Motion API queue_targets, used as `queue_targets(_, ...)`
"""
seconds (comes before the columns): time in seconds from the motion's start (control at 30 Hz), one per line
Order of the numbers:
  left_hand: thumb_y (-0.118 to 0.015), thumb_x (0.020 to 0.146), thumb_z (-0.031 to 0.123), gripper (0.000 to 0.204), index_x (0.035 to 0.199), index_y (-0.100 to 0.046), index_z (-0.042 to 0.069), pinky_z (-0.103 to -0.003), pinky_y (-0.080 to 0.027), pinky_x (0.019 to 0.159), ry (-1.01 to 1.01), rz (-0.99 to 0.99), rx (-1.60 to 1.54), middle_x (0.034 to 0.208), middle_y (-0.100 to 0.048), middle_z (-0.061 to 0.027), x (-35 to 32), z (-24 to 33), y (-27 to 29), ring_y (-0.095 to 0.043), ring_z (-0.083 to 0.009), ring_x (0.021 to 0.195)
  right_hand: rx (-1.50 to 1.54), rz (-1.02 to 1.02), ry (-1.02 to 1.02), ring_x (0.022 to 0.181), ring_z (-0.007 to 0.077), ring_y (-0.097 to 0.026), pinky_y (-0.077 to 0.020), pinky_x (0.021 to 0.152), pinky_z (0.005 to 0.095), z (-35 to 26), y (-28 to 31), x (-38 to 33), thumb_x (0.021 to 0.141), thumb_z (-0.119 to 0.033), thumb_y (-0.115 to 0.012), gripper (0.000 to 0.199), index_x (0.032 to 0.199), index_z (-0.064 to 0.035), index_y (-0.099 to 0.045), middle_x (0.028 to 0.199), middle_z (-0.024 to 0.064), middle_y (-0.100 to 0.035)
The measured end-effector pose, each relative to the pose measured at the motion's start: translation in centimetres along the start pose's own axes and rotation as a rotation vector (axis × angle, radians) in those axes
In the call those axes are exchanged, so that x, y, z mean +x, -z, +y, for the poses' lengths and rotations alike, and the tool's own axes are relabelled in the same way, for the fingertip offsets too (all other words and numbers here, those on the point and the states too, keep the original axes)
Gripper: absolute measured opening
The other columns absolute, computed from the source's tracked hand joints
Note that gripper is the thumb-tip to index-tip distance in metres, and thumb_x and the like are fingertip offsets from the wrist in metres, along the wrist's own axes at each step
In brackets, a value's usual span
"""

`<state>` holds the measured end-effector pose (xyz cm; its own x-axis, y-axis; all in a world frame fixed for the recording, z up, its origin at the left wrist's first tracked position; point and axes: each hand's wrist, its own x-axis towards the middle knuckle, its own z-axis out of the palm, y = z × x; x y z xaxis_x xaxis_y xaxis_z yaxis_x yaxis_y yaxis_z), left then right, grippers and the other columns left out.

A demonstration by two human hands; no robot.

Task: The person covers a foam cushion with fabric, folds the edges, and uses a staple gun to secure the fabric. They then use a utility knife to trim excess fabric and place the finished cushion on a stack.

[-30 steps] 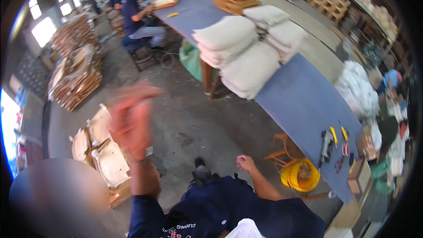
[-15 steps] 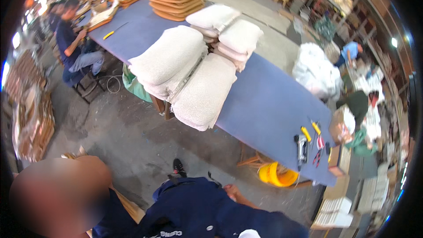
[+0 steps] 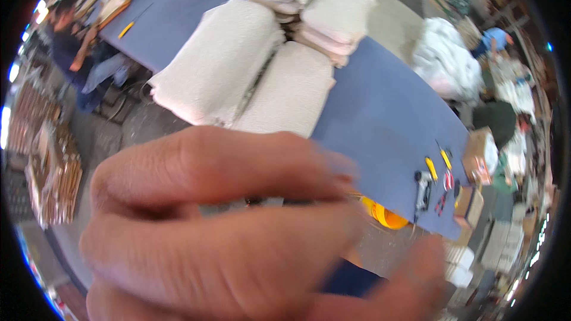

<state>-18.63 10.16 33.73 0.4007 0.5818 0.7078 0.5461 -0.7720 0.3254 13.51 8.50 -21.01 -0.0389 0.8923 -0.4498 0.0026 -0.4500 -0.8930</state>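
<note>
One large hand (image 3: 214,244) fills the lower middle of the view, very close and smeared by motion. Its fingers are bent toward the right and its thumb stands apart at the lower right. I see nothing held between them. No forearm or wrist shows, so I cannot tell whether it is my hand or a nearby person's. Behind it, stacks of puffy white cushions or folded pads (image 3: 223,59) lie on a long blue-topped table (image 3: 386,119). The hand covers the near edge of these stacks in the picture. Dark blue cloth (image 3: 351,279) shows below its fingertips.
Yellow-handled tools (image 3: 431,168) and a metal tool (image 3: 422,193) lie at the table's right end, near cardboard boxes (image 3: 480,154). A yellow bucket (image 3: 386,214) stands below. A seated person (image 3: 74,53) works at the far left. Wrapped brown pieces (image 3: 53,172) stand at left.
A large hand has come up close over the lower middle. The view has shifted, so table and white stacks sit higher. The blurred person at lower left is no longer seen.
</note>
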Motion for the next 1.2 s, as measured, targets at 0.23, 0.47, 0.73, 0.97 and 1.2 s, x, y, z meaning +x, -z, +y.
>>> queue_targets(0.23, -0.067, 0.085, 0.028, 0.035, 0.116, -0.068, 0.012, -0.037, -0.050, 0.064, -0.019, 0.239, 0.030, 0.080, -0.058, -0.0026, 3.7, -7.4, -9.7, -0.063, -0.0212, 0.073, -0.068, -0.027, 0.181, 0.093, 0.0159, -0.068, -0.0549, 0.078, 0.0312, -17.7, 2.0, 15.7, 0.104, -0.027, -0.061, 0.033, 0.127, -0.0043, -0.066, 0.108, 0.0072, -0.072)
queue_targets(0.47, -0.069, 0.096, 0.025, 0.058, 0.148, -0.052, 0.006, -0.046, -0.045, 0.110, 1.215, 0.284, 0.383, 0.142, -0.058, -0.0201, -17.2, -14.4, -26.4, -0.054, -0.0383, 0.132, -0.184, -0.168, 0.267, 0.105, 0.0155, -0.062, -0.0497, 0.089, 0.0301, -26.0, -0.4, 32.2, 0.103, -0.030, -0.061, 0.039, 0.134, -0.0044, -0.060, 0.119, 0.0055, -0.066)
queue_targets(0.73, -0.080, 0.087, 0.035, 0.089, 0.157, -0.035, 0.003, -0.042, -0.056, 0.088, 1.904, 0.796, 0.150, 0.119, -0.067, -0.0216, -25.3, -12.3, -35.5, -0.070, -0.0308, 0.101, -0.326, -0.071, 0.535, 0.112, 0.0300, -0.058, -0.0452, 0.100, 0.0388, -26.2, -4.1, 37.5, 0.100, -0.038, -0.066, 0.049, 0.123, 0.0049, -0.061, 0.122, 0.0214, -0.063)
queue_targets(0.97, -0.077, 0.092, 0.017, 0.077, 0.155, -0.038, -0.003, -0.034, -0.055, 0.084, 1.541, 1.267, -0.191, 0.116, -0.069, -0.0125, -28.0, -10.8, -34.0, -0.066, -0.0184, 0.096, -0.263, -0.074, 0.529, 0.083, 0.0190, -0.056, -0.0477, 0.075, 0.0358, -29.5, -0.5, 28.6, 0.095, -0.032, -0.074, 0.039, 0.102, 0.0033, -0.060, 0.093, 0.0110, -0.063)
queue_targets(1.2, -0.068, 0.091, -0.007, 0.071, 0.155, -0.037, -0.005, -0.036, -0.037, 0.119, 1.039, 1.145, -0.650, 0.157, -0.045, -0.0181, -19.2, 1.6, -27.5, -0.047, -0.0231, 0.142, 0.274, 0.119, 0.307, 0.077, 0.0123, -0.052, -0.0442, 0.066, 0.0310, -17.7, 12.8, 13.5, 0.103, -0.031, -0.066, 0.029, 0.104, -0.0032, -0.058, 0.086, 0.0033, -0.055)
